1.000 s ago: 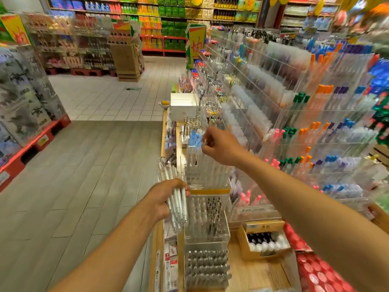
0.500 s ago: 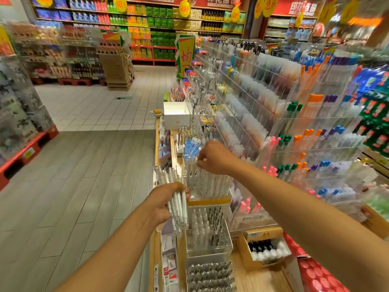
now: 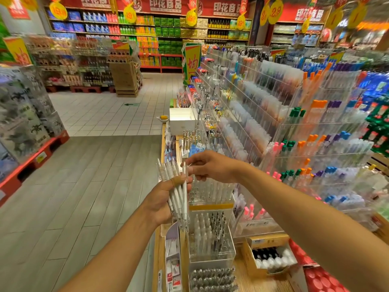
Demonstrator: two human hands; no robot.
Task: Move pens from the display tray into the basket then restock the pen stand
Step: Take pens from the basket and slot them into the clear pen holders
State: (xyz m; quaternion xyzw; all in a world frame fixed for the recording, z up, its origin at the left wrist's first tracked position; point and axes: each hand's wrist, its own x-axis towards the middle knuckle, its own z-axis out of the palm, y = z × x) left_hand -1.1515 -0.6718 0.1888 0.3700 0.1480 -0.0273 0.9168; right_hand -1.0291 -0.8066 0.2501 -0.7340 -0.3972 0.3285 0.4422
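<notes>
left hand: fingers curled round a bundle of clear white pens, held upright and slightly fanned, tips up, over the left edge of the shelf.
right hand: fingertips pinch one pen near its top; this pen stands upright against the right side of the bundle, touching it.
pen stand: clear acrylic tier with a yellow strip along its lower front, just right of both hands; a row of similar clear pens stands in it.
lower tiers: two more clear compartments below the stand, holding white and dark pens, then silver-capped ones.
cardboard box: open, lower right of the tiers, on the wooden shelf; black and white caps inside.
white box: open, further along the shelf.
pen racks: slanted clear racks to the right, with orange, green, blue, pink and purple caps.
basket: cannot tell where.
</notes>
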